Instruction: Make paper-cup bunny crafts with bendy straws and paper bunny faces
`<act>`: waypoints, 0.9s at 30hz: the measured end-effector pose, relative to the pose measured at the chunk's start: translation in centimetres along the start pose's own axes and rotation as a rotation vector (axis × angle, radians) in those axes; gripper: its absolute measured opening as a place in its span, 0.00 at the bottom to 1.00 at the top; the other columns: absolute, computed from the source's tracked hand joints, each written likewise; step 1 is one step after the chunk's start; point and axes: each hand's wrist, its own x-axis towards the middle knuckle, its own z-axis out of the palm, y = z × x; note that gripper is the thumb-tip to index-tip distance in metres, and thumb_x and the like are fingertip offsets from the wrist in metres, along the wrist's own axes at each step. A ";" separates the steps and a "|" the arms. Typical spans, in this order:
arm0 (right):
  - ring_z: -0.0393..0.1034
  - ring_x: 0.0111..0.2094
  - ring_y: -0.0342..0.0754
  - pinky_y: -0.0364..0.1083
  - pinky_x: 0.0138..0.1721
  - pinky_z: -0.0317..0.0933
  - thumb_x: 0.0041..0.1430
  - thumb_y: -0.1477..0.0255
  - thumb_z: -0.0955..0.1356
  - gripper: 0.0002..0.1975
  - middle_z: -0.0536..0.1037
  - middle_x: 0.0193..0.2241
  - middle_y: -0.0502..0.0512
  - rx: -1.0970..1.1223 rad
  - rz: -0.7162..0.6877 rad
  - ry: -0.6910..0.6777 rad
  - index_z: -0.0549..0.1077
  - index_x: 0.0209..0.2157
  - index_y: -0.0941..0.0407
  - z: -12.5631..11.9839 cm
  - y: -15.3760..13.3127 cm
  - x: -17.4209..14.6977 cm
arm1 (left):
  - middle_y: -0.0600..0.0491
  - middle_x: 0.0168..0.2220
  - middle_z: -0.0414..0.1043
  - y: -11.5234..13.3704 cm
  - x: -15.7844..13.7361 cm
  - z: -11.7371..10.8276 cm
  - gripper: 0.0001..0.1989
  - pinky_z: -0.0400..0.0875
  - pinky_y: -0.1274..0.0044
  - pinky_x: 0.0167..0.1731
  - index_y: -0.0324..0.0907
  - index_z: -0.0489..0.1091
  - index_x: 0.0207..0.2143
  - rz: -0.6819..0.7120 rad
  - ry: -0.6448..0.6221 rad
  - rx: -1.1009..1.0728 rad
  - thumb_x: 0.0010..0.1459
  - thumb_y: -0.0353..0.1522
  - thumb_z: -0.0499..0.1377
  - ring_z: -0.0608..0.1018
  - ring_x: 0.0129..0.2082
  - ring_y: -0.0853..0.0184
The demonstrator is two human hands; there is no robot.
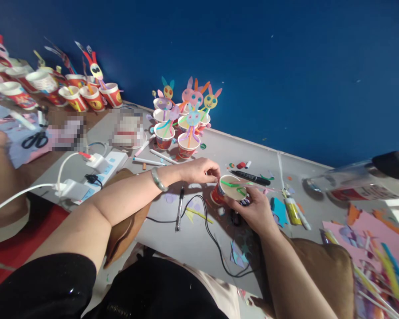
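A red-and-white paper cup [216, 195] stands tilted on the grey table in front of me. Green strips [228, 183] lie across its inside, and a thin pinkish strip reaches out past its right side. My right hand [257, 210] grips the cup from the right, thumb at the near side. My left hand [202, 170], below a jade-like bangle [158, 179], has curled fingers with the tips at the cup's left rim; whether they pinch something there is hidden. Behind the cup lies a black marker [251, 177].
Several finished cups [188, 146] with paper animal faces stand by the blue wall; more cups [111, 95] are at far left. A power strip [101, 177], pen [180, 208], black cable [208, 217], glue bottle [291, 210], clear bottle [352, 181] and pink paper [369, 235] surround the workspace.
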 end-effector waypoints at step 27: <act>0.79 0.46 0.60 0.55 0.50 0.70 0.62 0.59 0.67 0.16 0.85 0.38 0.59 -0.003 0.004 0.061 0.83 0.38 0.55 0.3 0.2 0.3 | 0.47 0.36 0.79 2.1 -0.2 -0.2 0.17 0.68 0.80 0.32 0.37 0.75 0.33 -0.396 -0.080 -0.391 0.68 0.34 0.51 0.77 0.34 0.70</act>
